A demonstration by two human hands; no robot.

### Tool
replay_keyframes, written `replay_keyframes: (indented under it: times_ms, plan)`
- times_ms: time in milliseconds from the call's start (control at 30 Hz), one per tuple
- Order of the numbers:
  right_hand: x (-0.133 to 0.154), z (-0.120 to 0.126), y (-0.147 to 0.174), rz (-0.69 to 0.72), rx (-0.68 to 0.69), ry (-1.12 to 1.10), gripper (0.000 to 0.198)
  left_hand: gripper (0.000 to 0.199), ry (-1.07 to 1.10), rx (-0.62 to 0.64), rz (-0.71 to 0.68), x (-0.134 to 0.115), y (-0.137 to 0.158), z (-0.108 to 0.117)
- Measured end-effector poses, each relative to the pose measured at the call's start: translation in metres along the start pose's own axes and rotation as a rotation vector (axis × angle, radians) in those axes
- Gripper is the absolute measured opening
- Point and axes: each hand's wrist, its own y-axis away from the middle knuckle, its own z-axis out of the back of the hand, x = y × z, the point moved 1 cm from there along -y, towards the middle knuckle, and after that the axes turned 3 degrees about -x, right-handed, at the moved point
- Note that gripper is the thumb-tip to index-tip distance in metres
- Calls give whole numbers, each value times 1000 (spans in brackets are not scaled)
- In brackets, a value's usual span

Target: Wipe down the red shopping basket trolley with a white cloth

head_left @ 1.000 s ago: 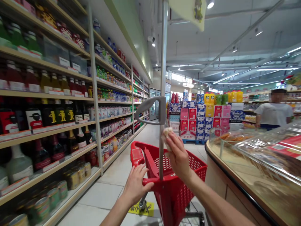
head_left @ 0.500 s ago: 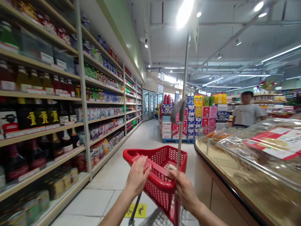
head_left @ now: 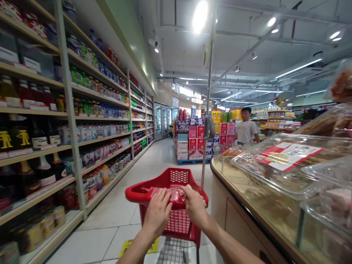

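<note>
A red plastic shopping cart (head_left: pixel 176 175) with perforated basket walls stands directly before me. My left hand (head_left: pixel 157 213) lies over its handle bar, with the fingers draped forward across the top. To the right on the same handle, my right hand (head_left: pixel 194 206) has its fingers curled over the bar. Something small and whitish shows at the right fingertips, too unclear to name. A thin metal pole (head_left: pixel 208 95) with a grey hook-shaped piece (head_left: pixel 209 127) rises behind the cart's right corner. Whether the pole joins the cart, I cannot tell.
Shelves (head_left: pixel 103 144) of bottles and cans line the left side. On the right, a curved counter (head_left: pixel 233 187) carries clear food packs (head_left: pixel 286 152). Stacked cartons (head_left: pixel 196 141) stand on a blue pallet ahead. A person (head_left: pixel 245 126) stands beyond the counter; tiled floor (head_left: pixel 150 157) leads forward.
The cart has turned straighter and sits further left in view. My right hand has shifted left along the handle, away from the pole. Shelves, cartons and the person have slid left in view.
</note>
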Motion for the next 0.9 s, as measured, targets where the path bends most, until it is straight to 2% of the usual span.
replay_keyframes:
  times_ms: [100, 167, 233, 333, 367, 433, 500, 533, 600, 633, 700, 767, 800, 833, 900]
  plan:
    - [16, -16, -9, -79, -10, -84, 44, 40, 161, -82, 76, -11, -9, 6]
    - [16, -18, -15, -130, -31, -204, 47, 40, 207, -64, 83, -30, -17, 6]
    - [6, -14, -18, -119, -74, -255, 49, 35, 186, 11, 51, -52, -23, 1]
    - [-24, -1, -12, -71, -136, -81, 49, 23, 88, 57, 9, -65, -28, -5]
    - [-34, 3, -9, -51, -122, -1, 48, 20, 58, 47, -23, -60, -28, -3]
    - [-47, 9, -3, -31, -49, 111, 45, 18, 16, 3, -60, -34, -25, 6]
    - [-49, 10, -1, -32, 15, 166, 44, 19, -14, -60, 0, 5, -21, 20]
    - [-46, 9, -1, -33, 29, 193, 44, 19, -33, -115, 118, 23, -19, 27]
    - [-35, 2, -3, -16, 52, 249, 45, 25, -62, -152, 205, 43, -16, 33]
    - [-28, -3, -4, -4, 61, 277, 45, 26, -66, -159, 219, 43, -15, 32]
    - [-19, -11, -6, 2, 81, 326, 46, 26, -48, -139, 160, 25, -16, 22]
    - [-16, -14, -7, 10, 109, 366, 47, 27, 26, -86, -42, 1, -18, 10]
    - [-17, -14, -8, 19, 123, 384, 47, 27, 36, -67, -89, -6, -18, 6]
    - [-19, -13, -8, 28, 134, 397, 47, 28, 42, -45, -120, -7, -19, 6]
    - [-25, -9, -9, 46, 134, 407, 46, 28, 13, -37, -54, 8, -18, 12]
